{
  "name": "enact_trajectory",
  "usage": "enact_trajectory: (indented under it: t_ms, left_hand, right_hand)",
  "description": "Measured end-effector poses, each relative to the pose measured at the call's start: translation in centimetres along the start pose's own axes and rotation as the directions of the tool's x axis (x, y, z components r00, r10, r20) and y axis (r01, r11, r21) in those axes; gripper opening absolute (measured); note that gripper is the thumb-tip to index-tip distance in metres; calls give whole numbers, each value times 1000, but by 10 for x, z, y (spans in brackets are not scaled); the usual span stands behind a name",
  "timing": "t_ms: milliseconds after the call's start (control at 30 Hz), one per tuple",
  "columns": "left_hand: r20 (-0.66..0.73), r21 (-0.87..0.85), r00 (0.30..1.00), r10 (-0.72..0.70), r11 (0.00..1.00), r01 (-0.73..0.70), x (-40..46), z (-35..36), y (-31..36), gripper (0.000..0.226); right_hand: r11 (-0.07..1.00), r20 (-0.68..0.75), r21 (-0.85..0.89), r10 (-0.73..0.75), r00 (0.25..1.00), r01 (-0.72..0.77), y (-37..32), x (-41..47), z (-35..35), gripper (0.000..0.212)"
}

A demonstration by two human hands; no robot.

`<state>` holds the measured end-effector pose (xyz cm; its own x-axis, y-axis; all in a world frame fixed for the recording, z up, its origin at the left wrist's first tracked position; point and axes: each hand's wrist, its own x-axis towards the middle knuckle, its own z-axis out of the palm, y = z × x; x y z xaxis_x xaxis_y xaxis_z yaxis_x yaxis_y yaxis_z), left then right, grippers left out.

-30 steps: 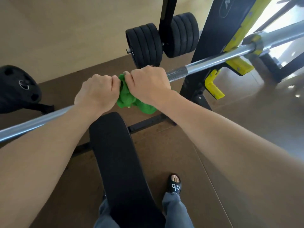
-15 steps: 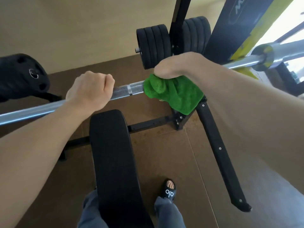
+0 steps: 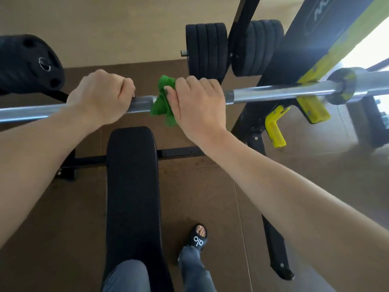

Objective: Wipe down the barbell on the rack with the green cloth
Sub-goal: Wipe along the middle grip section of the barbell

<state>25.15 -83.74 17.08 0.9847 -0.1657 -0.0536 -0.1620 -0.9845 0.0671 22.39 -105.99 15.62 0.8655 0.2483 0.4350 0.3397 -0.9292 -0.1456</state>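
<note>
A steel barbell point(image 3: 273, 92) runs left to right across the view, resting on a yellow rack hook point(image 3: 313, 109) at the right. My left hand point(image 3: 101, 95) is wrapped around the bar left of its middle. My right hand point(image 3: 200, 102) presses the bunched green cloth point(image 3: 163, 102) around the bar just right of the left hand. Most of the cloth is hidden under that hand; a fold sticks out on its left side, and a short knurled stretch of bar shows between the hands.
A black padded bench point(image 3: 132, 186) lies below the bar. Black weight plates point(image 3: 207, 49) hang on pegs behind, and another plate point(image 3: 27, 62) sits at the far left. The black and yellow rack upright point(image 3: 299, 39) stands at the right. My sandalled foot point(image 3: 199, 239) is on the brown floor.
My right hand slid the cloth back left along the bar toward the left hand after reaching farther right half a second ago. The cloth is bunched tighter. The left hand kept its grip.
</note>
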Motion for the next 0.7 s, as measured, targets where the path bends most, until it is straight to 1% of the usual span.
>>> enact_trajectory:
  t_ms: [33,100,133,167,200,233,267,300,333,367,400,433,467,500,567,600,633,667,700]
  left_hand:
    - [2,6,1000,-11,1000,11,-1,1,-1,56]
    - [1,10,1000,-11,1000,11,-2,2,0,59]
    - [-1,12,1000,-4,1000,4,-2,1,0,60]
    - [-7,11,1000,-3,1000,3,-3,1,1,62]
    - [-15,14,1000,3,1000,-3,-3,0,3,64]
    - [-18,14,1000,4,1000,-4,-3,0,8,65]
    - [-18,24,1000,7,1000,-6,-3,-2,10,65]
    - [-11,33,1000,-6,999,6,-4,-4,12,63]
    - [-15,32,1000,-26,999,27,-4,-5,15,61]
    - [-23,24,999,-49,999,49,-4,-6,17,59]
    - [-32,11,998,-59,998,60,-5,-7,18,58]
    - [-40,-4,997,-61,998,61,-5,-7,18,58]
    - [-54,-18,997,-59,998,58,-5,-8,17,58]
    - [-67,-33,996,-59,998,57,-5,-7,16,58]
    - [-83,-53,994,-66,997,62,-4,-7,15,58]
    - [-85,-64,994,-74,996,69,-5,-6,14,58]
    - [-84,-74,993,-82,994,75,-5,-6,12,58]
    - [-86,-84,993,-85,993,77,-6,-5,11,58]
    - [-86,-90,993,-83,993,75,-6,-6,10,58]
  right_hand:
    - [999,-64,11,-46,997,47,6,-6,6,43]
    - [996,-120,23,-78,990,81,10,-10,12,44]
    - [997,-120,25,-66,991,69,5,-9,10,44]
    - [999,-89,18,-37,995,39,0,-5,5,43]
    - [1000,0,-2,11,1000,-11,-4,4,-2,42]
    - [998,136,-35,49,990,-45,-5,16,-9,41]
    - [998,297,-35,59,953,-50,-5,30,-16,40]
    - [998,497,-14,58,866,-59,-5,45,-20,40]
    - [994,699,30,53,713,-103,-3,63,-21,41]
    - [980,857,58,48,512,-189,-3,81,-21,43]
    - [952,948,38,62,312,-303,-3,95,-18,45]
    - [917,987,-11,73,141,-399,-6,102,-14,45]
    - [906,996,-52,76,41,-420,-9,107,-8,44]
    - [904,998,-62,66,-5,-424,-10,111,-1,43]
    - [895,998,-66,60,-28,-442,-13,111,4,42]
    - [887,998,-44,57,14,-460,-15,109,4,42]
    - [894,992,-7,63,111,-448,-16,106,4,43]
    - [925,965,25,76,250,-379,-19,99,2,42]
    - [964,881,47,84,465,-263,-23,88,1,40]
